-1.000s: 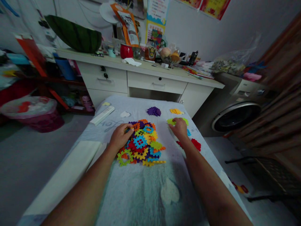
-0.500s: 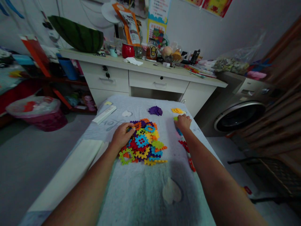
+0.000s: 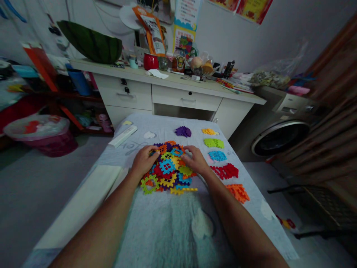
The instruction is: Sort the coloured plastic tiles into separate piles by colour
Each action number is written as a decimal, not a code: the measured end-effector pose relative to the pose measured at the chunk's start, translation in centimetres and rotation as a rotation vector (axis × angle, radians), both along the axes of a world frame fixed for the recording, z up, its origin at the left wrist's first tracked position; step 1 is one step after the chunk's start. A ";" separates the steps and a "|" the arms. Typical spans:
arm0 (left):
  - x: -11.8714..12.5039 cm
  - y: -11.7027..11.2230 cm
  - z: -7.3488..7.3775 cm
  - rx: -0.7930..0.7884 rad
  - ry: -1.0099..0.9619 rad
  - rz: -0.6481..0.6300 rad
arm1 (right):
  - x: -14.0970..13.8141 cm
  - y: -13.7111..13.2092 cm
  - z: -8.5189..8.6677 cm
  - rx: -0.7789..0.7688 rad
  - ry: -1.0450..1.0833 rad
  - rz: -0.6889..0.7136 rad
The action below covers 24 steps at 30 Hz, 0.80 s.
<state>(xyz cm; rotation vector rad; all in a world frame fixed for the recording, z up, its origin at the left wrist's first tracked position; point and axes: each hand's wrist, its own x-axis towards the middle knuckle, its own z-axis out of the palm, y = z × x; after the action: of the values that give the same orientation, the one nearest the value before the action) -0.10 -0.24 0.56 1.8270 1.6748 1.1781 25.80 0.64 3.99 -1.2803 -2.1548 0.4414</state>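
Observation:
A heap of toothed plastic building tiles (image 3: pixel 167 167) in mixed colours lies on the cloth-covered table (image 3: pixel 164 227). At its left side my left hand (image 3: pixel 145 160) has its thumb and fingers curled around a tile, mostly hidden. My right hand (image 3: pixel 196 160) touches the heap's right side, fingers apart, with no tile visible in it. Single-colour groups run down the right: yellow tiles (image 3: pixel 209 131), green tiles (image 3: pixel 214 143), blue tiles (image 3: pixel 217 156), red tiles (image 3: pixel 227 171) and orange tiles (image 3: pixel 239 192), partly behind my forearm. Purple tiles (image 3: pixel 183 131) lie beyond the heap.
A long white box (image 3: pixel 123 136) lies at the table's far left. Behind stands a white desk (image 3: pixel 186 99) bearing a cut watermelon (image 3: pixel 93 41) and a red mug (image 3: pixel 151 61). To the right is a washing machine (image 3: pixel 279 126); a lined bin (image 3: pixel 52 143) stands left.
My right hand has moved left from the green group to the mixed heap, uncovering the green, blue, red and orange groups. My left hand has stayed at the heap.

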 end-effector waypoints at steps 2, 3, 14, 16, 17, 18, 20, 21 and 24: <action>0.0 0.0 0.1 -0.001 0.005 0.001 | -0.5 -0.2 -0.7 0.031 0.009 0.020; 0.0 0.0 0.1 0.000 0.007 0.001 | -0.7 -0.3 -1.0 0.039 0.006 0.028; 0.2 -0.3 0.5 -0.003 0.005 0.012 | -1.1 -0.7 -1.6 0.130 0.035 -0.037; 0.3 -0.3 0.6 -0.002 0.004 0.008 | -1.0 -0.9 -1.5 0.166 0.065 -0.048; 0.3 -0.3 0.6 -0.001 0.004 0.006 | -1.0 -1.0 -1.4 0.181 0.077 -0.056; 0.2 -0.3 0.5 0.001 0.002 0.006 | -0.9 -1.1 -1.4 0.191 0.086 -0.065; 0.2 -0.2 0.4 0.002 0.001 0.009 | -0.7 -1.1 -1.4 0.197 0.091 -0.090; 0.2 -0.2 0.3 0.003 0.001 0.010 | -0.6 -1.1 -1.5 0.195 0.087 -0.112; 0.2 -0.1 0.2 0.001 0.003 0.008 | -0.3 -0.6 -1.7 0.198 0.069 -0.198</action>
<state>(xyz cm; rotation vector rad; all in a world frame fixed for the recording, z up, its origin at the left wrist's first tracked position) 0.07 -0.33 0.79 1.8252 1.6855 1.1805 25.52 0.03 2.30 -1.3286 -1.9381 0.1828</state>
